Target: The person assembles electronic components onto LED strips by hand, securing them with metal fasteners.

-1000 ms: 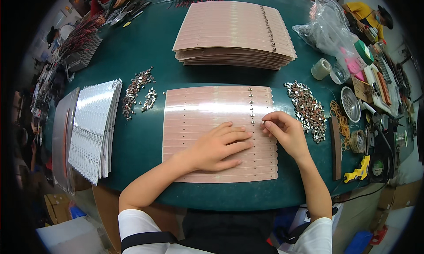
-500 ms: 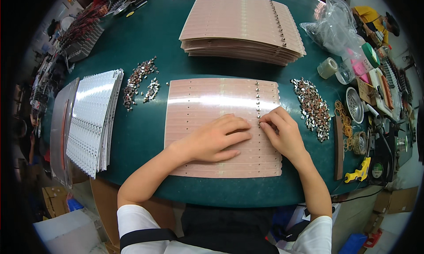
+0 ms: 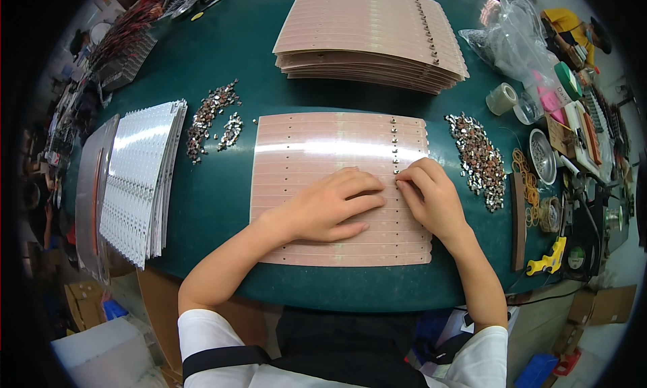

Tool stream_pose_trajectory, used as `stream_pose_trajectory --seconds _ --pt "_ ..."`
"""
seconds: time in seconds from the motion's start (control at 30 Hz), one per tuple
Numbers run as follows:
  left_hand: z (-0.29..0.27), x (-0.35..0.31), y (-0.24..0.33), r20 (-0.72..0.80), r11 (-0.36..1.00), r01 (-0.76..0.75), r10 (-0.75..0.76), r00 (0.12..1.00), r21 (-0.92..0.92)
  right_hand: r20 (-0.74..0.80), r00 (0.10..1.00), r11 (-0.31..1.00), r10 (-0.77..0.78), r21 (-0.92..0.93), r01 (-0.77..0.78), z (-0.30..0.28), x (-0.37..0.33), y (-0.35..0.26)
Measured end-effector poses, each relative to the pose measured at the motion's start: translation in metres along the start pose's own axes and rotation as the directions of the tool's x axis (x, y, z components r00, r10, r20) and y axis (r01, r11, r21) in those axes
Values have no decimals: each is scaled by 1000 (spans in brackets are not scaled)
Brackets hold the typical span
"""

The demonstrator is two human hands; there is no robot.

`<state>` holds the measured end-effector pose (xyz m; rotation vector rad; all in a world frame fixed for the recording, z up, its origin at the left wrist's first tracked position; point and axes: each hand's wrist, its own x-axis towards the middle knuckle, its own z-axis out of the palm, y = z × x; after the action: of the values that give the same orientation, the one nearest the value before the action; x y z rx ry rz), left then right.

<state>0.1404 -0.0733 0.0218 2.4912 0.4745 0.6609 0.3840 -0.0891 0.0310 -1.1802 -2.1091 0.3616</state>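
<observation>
Fingers of the left hand (image 3: 330, 204) lie spread on the pink panel (image 3: 323, 160) in the head view, while the right hand (image 3: 433, 194) has thumb and index tips close together at its row of holes; whether they pinch anything cannot be told. That panel rests flat on the green counter (image 3: 219, 206), a heap of small metal pieces (image 3: 478, 160) to its right.

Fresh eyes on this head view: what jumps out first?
The pink sheet, front and centre on the green table, with the left hand spread on it and the right hand by its column of small metal pieces. Beyond it sits a thick pink stack; a glittering heap lies to its right.
</observation>
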Motion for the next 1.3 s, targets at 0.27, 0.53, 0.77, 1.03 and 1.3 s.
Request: stream_pose_trajectory --seconds 0.27,0.53,0.77,1.03,1.3 --pt "-3 4 2 32 1000 -8 7 999 8 43 999 994 -22 -105 27 -4 -1 -3" --pt "-7 1 4 36 1000 13 -13 999 13 -34 958 954 285 -85 -287 -62 -6 29" --pt "-7 5 6 46 999 12 -14 999 37 -79 853 724 517 -492 -484 -65 -18 40" --pt "-5 2 3 38 1000 11 -12 999 13 39 935 934 353 -63 -350 -53 -6 21" --pt "-3 1 2 3 1000 -3 3 1000 25 110 984 981 139 120 -153 -17 -9 -8"
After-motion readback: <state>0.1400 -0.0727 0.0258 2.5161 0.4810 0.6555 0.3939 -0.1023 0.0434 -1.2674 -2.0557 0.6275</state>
